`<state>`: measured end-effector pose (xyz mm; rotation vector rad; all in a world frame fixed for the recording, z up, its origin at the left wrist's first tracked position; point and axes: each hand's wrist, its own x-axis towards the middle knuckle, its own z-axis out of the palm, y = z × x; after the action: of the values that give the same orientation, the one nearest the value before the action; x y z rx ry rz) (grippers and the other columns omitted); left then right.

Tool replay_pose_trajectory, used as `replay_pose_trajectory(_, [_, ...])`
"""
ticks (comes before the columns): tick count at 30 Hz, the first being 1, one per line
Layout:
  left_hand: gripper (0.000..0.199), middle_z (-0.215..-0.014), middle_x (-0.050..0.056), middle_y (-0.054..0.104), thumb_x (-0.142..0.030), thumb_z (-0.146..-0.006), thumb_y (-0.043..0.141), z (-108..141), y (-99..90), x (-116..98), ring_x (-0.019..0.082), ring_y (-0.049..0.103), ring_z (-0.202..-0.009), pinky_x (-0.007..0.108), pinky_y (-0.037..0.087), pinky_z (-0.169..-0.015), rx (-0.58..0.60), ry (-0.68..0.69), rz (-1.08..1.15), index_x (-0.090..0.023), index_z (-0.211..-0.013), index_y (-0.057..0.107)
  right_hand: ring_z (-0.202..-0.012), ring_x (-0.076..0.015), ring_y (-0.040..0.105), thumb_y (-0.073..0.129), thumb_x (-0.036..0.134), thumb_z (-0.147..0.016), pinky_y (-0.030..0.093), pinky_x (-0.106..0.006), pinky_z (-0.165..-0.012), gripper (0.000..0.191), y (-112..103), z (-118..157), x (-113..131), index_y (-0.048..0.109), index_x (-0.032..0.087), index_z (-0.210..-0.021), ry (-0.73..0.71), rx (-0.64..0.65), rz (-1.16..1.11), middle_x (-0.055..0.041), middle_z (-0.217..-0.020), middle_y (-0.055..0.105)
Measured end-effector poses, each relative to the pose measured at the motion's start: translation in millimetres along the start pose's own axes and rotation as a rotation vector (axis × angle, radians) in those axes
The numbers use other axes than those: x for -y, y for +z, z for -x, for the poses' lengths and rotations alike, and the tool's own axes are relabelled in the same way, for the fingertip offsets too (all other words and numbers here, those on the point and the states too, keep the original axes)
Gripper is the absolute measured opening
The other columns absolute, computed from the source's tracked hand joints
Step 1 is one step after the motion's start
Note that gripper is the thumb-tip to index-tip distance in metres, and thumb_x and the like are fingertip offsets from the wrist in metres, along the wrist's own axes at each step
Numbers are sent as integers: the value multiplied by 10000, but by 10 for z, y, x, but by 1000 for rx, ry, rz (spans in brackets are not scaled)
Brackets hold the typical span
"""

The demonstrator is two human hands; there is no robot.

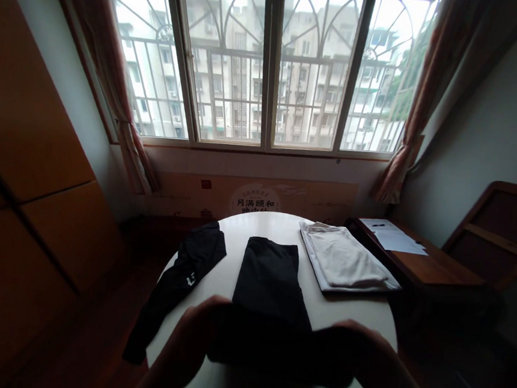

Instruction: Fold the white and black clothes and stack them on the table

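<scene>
On the white round table (229, 270) a black garment (267, 273) lies lengthwise, its far part flat and narrow. Whether it is trousers or a top I cannot tell. Its near part is raised off the tabletop, stretched between my two hands. My left hand (207, 316) is closed on the left side of this raised part, and my right hand (359, 335) is closed on the right side. Dark cloth and shadow hide most of the fingers. A second black garment (188, 272) with a small white mark hangs over the table's left edge.
Folded white and grey clothes (347, 259) are stacked at the table's right. Beyond them stands a low wooden table (446, 268) with paper sheets (394, 237) on it. A wooden chair (504, 227) is at far right, a cabinet (25, 216) at left. The barred window (269, 68) is ahead.
</scene>
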<state>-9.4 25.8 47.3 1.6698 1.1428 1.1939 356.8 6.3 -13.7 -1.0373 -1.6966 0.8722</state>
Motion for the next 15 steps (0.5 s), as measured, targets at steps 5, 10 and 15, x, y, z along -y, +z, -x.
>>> replay_pose_trajectory(5, [511,-867,59,735,-603,-826,672,-1178,112,129,201,632,-779,267,505,-671,-43,-28,92,-126,-999,733,-818,-220,673,697,493,-866,582,-335,-749,332,-20,-1249,49,722,180,-975,-24,-141,-37,-51,-875,740])
replay_pose_trajectory(10, [360,-784,48,722,-485,-810,668,-2112,244,838,199,652,-748,268,496,-653,-121,-199,16,-133,-875,711,-818,-232,708,686,414,-793,578,-327,-725,335,117,-2306,-678,728,147,-991,316,-157,-130,-78,-898,764])
replay_pose_trajectory(15, [188,-656,35,704,-313,-844,651,-2551,314,1248,202,677,-698,263,508,-622,-154,-300,-98,-163,-738,691,-751,-225,711,660,313,-775,573,-320,-695,227,295,-2762,-1266,734,140,-903,410,-206,-20,-82,-806,753])
